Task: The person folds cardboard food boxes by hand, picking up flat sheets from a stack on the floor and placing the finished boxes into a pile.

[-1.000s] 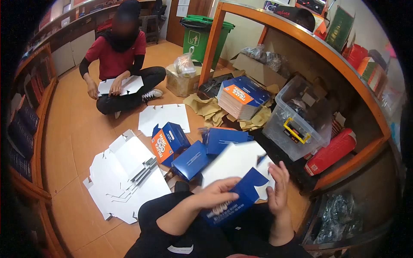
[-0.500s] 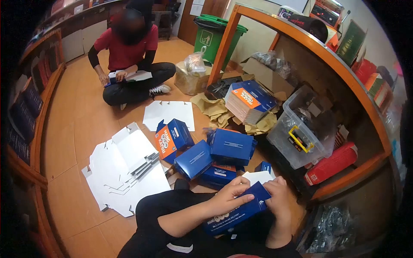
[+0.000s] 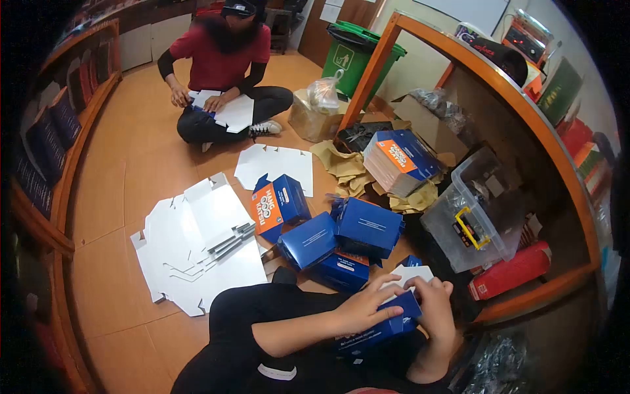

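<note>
In my lap rests a blue cardboard box [image 3: 375, 336] with a white inner flap [image 3: 420, 271] standing up on its far side. My left hand [image 3: 373, 303] is closed on the box's upper left edge, its thumb lying along the blue side and its fingers over the top. My right hand [image 3: 434, 303] grips the right end of the same box, fingers bent down at the opening by the white flap. The fingertips inside the opening are partly hidden. Just beyond my hands are several folded blue boxes [image 3: 307, 241] in a loose heap.
Flat white cardboard sheets [image 3: 210, 256] lie left on the floor. Across from me sits a person [image 3: 226, 65] handling a box sheet. To the right are a stack of box blanks [image 3: 400, 161], a clear plastic bin [image 3: 469, 217] and an orange-edged shelf [image 3: 525, 111]. A green trash bin [image 3: 357, 59] stands behind.
My right fingers have moved over the top opening, and the blue panel between my hands is now folded in closer to the box. My view has shifted slightly left.
</note>
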Tool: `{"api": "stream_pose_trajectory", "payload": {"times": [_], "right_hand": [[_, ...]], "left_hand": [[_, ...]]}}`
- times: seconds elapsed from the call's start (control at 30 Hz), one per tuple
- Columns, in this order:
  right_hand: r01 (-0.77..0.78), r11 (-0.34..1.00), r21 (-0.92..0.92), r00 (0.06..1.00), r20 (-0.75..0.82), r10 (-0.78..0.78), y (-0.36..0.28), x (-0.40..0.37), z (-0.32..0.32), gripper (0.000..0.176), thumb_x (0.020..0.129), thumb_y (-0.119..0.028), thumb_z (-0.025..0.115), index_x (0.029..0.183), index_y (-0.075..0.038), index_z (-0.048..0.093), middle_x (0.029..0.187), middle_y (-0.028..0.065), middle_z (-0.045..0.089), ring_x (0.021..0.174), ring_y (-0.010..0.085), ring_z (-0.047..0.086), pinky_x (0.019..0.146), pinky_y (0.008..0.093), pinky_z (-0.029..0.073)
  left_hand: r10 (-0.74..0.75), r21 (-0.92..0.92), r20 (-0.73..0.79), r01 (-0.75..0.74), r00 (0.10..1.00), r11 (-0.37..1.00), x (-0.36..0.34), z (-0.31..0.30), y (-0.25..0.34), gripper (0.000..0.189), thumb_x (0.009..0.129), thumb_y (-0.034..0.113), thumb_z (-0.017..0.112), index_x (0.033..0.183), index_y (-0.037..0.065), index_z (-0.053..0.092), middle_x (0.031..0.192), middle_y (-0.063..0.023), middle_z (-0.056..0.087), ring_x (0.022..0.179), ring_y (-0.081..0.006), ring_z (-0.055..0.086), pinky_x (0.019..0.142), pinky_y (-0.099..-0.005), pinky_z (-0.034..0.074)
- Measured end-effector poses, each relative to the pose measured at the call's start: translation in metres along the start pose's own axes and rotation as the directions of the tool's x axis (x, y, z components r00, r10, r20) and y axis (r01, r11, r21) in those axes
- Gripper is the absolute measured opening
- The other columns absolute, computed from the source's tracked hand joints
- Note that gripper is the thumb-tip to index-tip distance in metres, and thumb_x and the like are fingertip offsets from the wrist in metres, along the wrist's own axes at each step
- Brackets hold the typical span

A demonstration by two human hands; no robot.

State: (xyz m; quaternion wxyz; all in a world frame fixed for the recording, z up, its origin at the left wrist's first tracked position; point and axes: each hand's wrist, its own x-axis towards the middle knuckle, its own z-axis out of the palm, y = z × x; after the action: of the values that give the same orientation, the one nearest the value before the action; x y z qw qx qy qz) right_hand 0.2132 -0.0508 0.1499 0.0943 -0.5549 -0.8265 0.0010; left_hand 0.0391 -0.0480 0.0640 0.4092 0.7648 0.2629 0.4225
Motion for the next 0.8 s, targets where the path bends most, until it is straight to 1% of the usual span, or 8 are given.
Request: {"api": "stream_pose_trajectory", "payload": {"times": [0.1, 0.17, 0.3, 0.33, 0.47, 0.6, 0.7, 0.8], "right_hand": [[0.176, 0.982, 0.073, 0.98, -0.104, -0.168, -0.013, 0.001, -0.003, 0.035, 0.064, -0.02, 0.075, 0.096, -0.014, 0.062, 0.07, 0.0019, 0.056, 0.073, 0.0213, 0.048, 0.078, 0.0368, 0.031], [0.251, 0.956, 0.15, 0.961, -0.155, -0.228, -0.013, 0.002, -0.004, 0.037, 0.064, -0.021, 0.074, 0.098, -0.013, 0.063, 0.073, 0.0029, 0.057, 0.075, 0.0214, 0.047, 0.076, 0.0353, 0.032], [0.296, 0.874, 0.385, 0.814, -0.581, -0.019, 0.002, -0.001, 0.007, 0.028, 0.077, -0.018, 0.065, 0.1, -0.004, 0.061, 0.086, 0.0071, 0.054, 0.078, 0.0182, 0.049, 0.077, 0.0316, 0.038], [0.279, 0.789, 0.548, 0.802, -0.585, 0.122, 0.01, -0.005, 0.013, 0.028, 0.083, -0.02, 0.059, 0.102, 0.0, 0.059, 0.09, 0.0077, 0.051, 0.079, 0.0162, 0.049, 0.076, 0.0274, 0.039], [0.062, 0.596, 0.8, 0.995, -0.098, 0.028, 0.023, -0.021, 0.019, 0.04, 0.086, -0.032, 0.057, 0.109, 0.001, 0.056, 0.086, 0.0026, 0.046, 0.076, 0.0106, 0.044, 0.068, 0.0221, 0.035], [-0.057, 0.425, 0.904, 0.997, 0.03, 0.07, 0.022, -0.025, 0.026, 0.056, 0.075, -0.041, 0.07, 0.111, -0.001, 0.056, 0.083, 0.0001, 0.046, 0.072, 0.0089, 0.038, 0.065, 0.0223, 0.032], [0.096, 0.436, 0.895, 0.993, -0.054, -0.109, 0.029, -0.031, 0.017, 0.048, 0.072, -0.034, 0.075, 0.103, -0.003, 0.055, 0.088, 0.0003, 0.054, 0.081, 0.0085, 0.05, 0.068, 0.0204, 0.035], [0.173, 0.324, 0.93, 0.985, -0.169, -0.04, 0.044, -0.039, 0.027, 0.04, 0.058, -0.028, 0.084, 0.078, -0.006, 0.057, 0.082, -0.0006, 0.052, 0.069, 0.0081, 0.048, 0.061, 0.0209, 0.035]], "left_hand": [[0.027, -0.416, 0.047, -0.005, 0.999, 0.91, 0.001, 0.013, -0.008, 0.047, 0.088, 0.03, 0.055, 0.121, 0.001, 0.037, 0.121, -0.0181, 0.044, 0.119, -0.028, 0.042, 0.097, -0.0362, 0.034], [-0.135, -0.41, 0.259, 0.235, 0.956, 0.881, -0.003, 0.018, -0.02, 0.049, 0.087, 0.029, 0.058, 0.122, 0.0, 0.04, 0.115, -0.0173, 0.05, 0.11, -0.0265, 0.049, 0.092, -0.0339, 0.039], [-0.147, -0.416, 0.248, 0.242, 0.958, 0.876, 0.002, 0.019, -0.038, 0.045, 0.086, 0.031, 0.06, 0.117, 0.001, 0.047, 0.103, -0.0123, 0.057, 0.098, -0.0191, 0.054, 0.083, -0.0315, 0.043], [-0.175, -0.401, 0.237, 0.26, 0.956, 0.878, 0.005, 0.01, -0.033, 0.043, 0.086, 0.031, 0.06, 0.115, 0.002, 0.048, 0.101, -0.0113, 0.057, 0.095, -0.0181, 0.055, 0.081, -0.0308, 0.044], [-0.12, -0.4, 0.256, 0.218, 0.959, 0.89, 0.008, -0.017, -0.01, 0.033, 0.089, 0.033, 0.056, 0.103, 0.004, 0.056, 0.085, -0.0052, 0.06, 0.078, -0.0117, 0.056, 0.069, -0.0274, 0.044], [-0.122, -0.425, 0.27, 0.232, 0.955, 0.875, 0.006, -0.013, -0.013, 0.034, 0.09, 0.036, 0.054, 0.093, 0.003, 0.061, 0.073, -0.0022, 0.06, 0.068, -0.0089, 0.055, 0.062, -0.0254, 0.043], [-0.139, -0.36, 0.274, 0.236, 0.952, 0.903, 0.004, -0.015, -0.007, 0.036, 0.088, 0.038, 0.055, 0.09, 0.002, 0.064, 0.071, -0.0033, 0.061, 0.065, -0.0087, 0.055, 0.059, -0.0246, 0.043], [-0.16, -0.209, 0.26, 0.217, 0.952, 0.953, 0.006, -0.016, -0.008, 0.036, 0.087, 0.037, 0.057, 0.09, 0.003, 0.066, 0.071, -0.0055, 0.063, 0.064, -0.0091, 0.056, 0.058, -0.025, 0.043]]}}
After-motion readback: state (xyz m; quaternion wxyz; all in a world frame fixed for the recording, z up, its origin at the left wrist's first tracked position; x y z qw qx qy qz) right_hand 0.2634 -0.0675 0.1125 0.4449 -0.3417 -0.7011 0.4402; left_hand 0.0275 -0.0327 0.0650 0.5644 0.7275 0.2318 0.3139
